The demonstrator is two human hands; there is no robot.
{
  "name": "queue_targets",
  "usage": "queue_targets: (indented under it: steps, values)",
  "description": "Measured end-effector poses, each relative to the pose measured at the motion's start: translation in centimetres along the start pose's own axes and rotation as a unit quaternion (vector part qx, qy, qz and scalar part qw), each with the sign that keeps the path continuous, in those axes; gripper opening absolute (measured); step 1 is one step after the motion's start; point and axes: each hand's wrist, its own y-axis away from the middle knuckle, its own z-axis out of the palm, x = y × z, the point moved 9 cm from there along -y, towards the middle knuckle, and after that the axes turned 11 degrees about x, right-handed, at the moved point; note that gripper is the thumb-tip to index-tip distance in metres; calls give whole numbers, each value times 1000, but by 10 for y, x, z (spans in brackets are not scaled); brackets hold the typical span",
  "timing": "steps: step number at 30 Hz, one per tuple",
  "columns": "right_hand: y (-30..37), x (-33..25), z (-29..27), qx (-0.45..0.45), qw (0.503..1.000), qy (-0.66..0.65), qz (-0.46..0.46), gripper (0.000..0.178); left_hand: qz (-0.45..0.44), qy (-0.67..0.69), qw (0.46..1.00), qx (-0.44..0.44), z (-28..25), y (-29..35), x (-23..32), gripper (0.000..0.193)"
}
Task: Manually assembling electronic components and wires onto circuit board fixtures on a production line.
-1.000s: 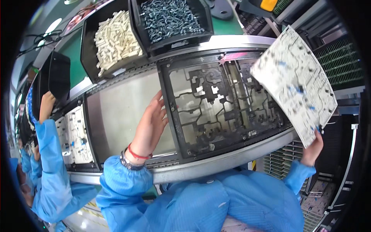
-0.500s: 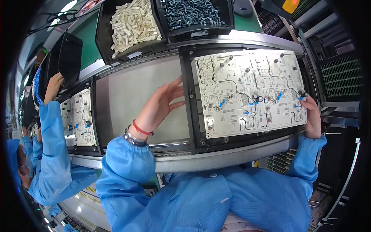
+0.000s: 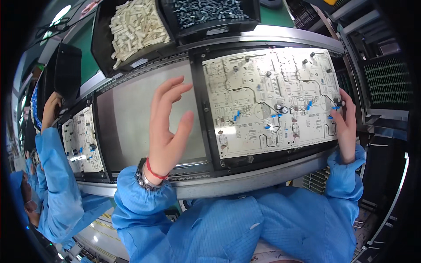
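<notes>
A pale printed circuit board (image 3: 245,142) with black capacitors and small blue components lies in a black carrier frame (image 3: 200,101) on the conveyor. My right hand (image 3: 347,127) is at the board's right edge. Its thumb rests over the edge beside a blue component, and its index finger curves apart from the thumb near a black capacitor; the other fingers are partly hidden. To the left of the frame my left hand (image 3: 166,127) hovers, holding nothing, with fingers curved and thumb spread. A red cord and a dark beaded bracelet circle that wrist.
Beyond the conveyor stand black bins, one of white blocky parts (image 3: 140,28), another of dark small parts (image 3: 208,13). On the left, a co-worker's hand (image 3: 51,107) reaches beside a black bin (image 3: 68,65), near a second board (image 3: 81,138). A metal rail (image 3: 263,177) runs along the near side.
My left hand has drawn back from the carrier frame and turned, fingers now raised. My right index finger shows more, lifted at the board's edge. The whole view has shifted slightly.
</notes>
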Motion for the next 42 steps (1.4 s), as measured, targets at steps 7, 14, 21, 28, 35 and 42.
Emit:
queue_targets:
  steps: [7, 14, 21, 28, 35, 42]
  values:
    - [9, -6, 29, -59, 894, 355, -267, 51, 1, -4, 999, -36, 21, -11, 18, 41]
    - [-2, -17, 52, -133, 876, 361, -292, 50, 111, -94, 976, -160, 75, -31, 61, 38]
    - [-104, -20, 37, -20, 952, 174, -252, 22, 212, -130, 922, -296, 163, -33, 51, 56]
    - [-124, -1, 53, 42, 923, 216, -316, 13, 278, -184, 908, -253, 204, -47, 27, 65]
    - [-113, -7, 64, 56, 925, 212, -311, 13, 271, -200, 907, -253, 203, -45, 24, 71]
    - [-100, -33, 82, -74, 877, 344, -327, 20, 312, -209, 895, -240, 195, -51, 37, 63]
